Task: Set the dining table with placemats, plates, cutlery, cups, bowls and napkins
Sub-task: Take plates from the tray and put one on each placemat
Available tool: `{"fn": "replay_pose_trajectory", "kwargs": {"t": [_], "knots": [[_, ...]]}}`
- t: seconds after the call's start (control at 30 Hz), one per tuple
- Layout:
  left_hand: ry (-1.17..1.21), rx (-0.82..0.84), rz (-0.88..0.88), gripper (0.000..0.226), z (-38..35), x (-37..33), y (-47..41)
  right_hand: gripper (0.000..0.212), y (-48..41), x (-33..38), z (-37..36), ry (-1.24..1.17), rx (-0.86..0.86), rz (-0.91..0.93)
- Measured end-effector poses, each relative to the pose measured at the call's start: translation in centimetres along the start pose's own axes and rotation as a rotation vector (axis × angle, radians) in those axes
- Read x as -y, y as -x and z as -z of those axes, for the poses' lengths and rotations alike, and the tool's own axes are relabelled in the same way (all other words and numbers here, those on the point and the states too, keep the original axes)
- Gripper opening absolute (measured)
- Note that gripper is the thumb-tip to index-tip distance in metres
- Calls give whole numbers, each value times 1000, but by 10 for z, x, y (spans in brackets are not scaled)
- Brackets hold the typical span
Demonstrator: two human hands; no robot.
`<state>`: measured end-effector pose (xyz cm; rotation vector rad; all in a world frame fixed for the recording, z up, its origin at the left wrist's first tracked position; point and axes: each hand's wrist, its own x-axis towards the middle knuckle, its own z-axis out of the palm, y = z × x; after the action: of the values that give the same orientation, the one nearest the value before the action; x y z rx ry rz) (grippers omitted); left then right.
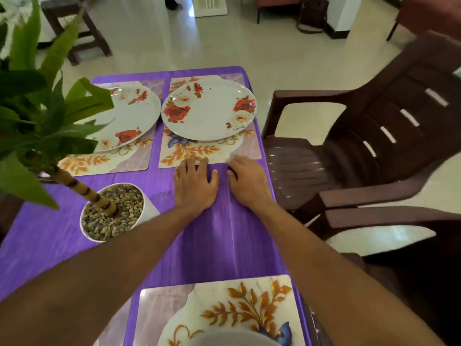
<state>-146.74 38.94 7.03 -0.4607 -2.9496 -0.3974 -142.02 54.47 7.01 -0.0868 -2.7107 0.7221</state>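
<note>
On the head camera we see a white pot [150, 210] holding pebbles [112, 213] and a leafy plant [37, 116], which hides part of the left floral plate [129, 116]. 2 plates sit on 2 far placemats; the right plate [209, 111] lies on the right placemat [197, 151]. A 3rd placemat [224, 295] lies nearest us on the purple tablecloth [224, 233]. A brown chair [374, 146] stands beside the table. Our left hand [195, 183] lies flat, fingers straight, its tips on the right placemat's near edge. Our right hand [245, 181] reaches that edge; we cannot tell whether it grips.
</note>
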Motion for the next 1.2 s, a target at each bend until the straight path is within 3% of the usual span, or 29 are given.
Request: {"fn": "replay_pose_trajectory", "kwargs": {"t": [0.13,0.37,0.57,0.67,0.8,0.97,1.03,1.2], "knots": [[36,70,-29,54,8,-7,11,42,50,0,15,122,137,-52],[81,199,-266,46,40,-16,110,46,152,17,58,139,204,-187],[173,273,-228,26,100,1,195,23,203,68,95,33,209,-401],[212,261,-201,21,142,32,248,22,231,119,105,-14,209,-408],[224,246,-131,22,195,112,314,20,270,204,100,-106,204,-311],[288,144,101,22,257,249,392,15,303,325,60,-234,261,-257],[218,116,223,25,272,317,426,15,307,379,35,-324,329,-226],[136,131,549,6,292,477,498,27,303,509,-52,-357,576,-66]]}}
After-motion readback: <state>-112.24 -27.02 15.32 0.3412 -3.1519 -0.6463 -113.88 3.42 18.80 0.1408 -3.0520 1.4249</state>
